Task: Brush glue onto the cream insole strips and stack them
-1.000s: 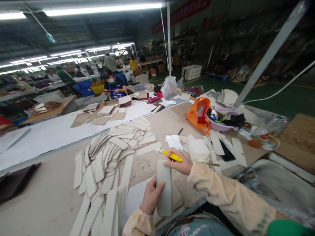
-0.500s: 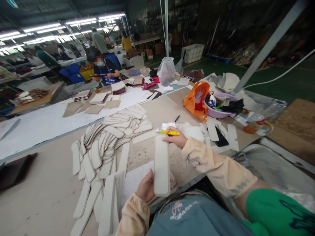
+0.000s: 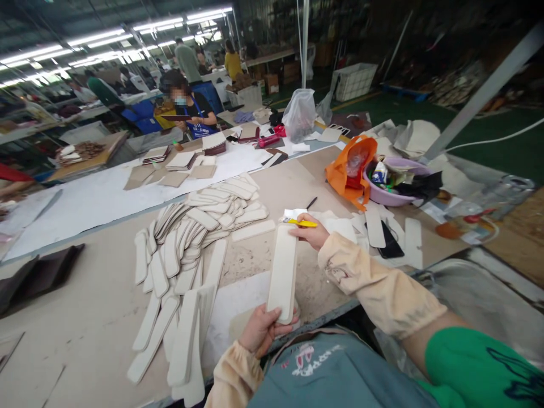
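A long off-white strip with rounded corners (image 3: 283,275) is held up over the front edge of the table. My left hand (image 3: 262,330) grips its lower end, thumb on top and fingers beneath. At the upper end is my right hand (image 3: 315,232), pinching a yellow-handled paintbrush (image 3: 305,223) and touching the strip with its fingers. The brush's bristles point left, near a small white paper (image 3: 293,214). To the left lies a large heap of similar off-white strips (image 3: 195,224), overlapping and fanned out. Part of another pale piece (image 3: 240,324) shows beneath my left hand.
Right of my hands are a black phone (image 3: 389,241), loose strips, an orange bag (image 3: 351,170) and a purple basin (image 3: 389,195) of odds and ends. Dark folded pieces (image 3: 40,275) lie left. Across the table, a masked co-worker (image 3: 193,110) sits behind stacked panels (image 3: 181,161).
My left hand has shifted from the strip's side to its bottom end, thumb now on top. The strip tilts slightly more, its top leaning right. The whole view has swung a little left.
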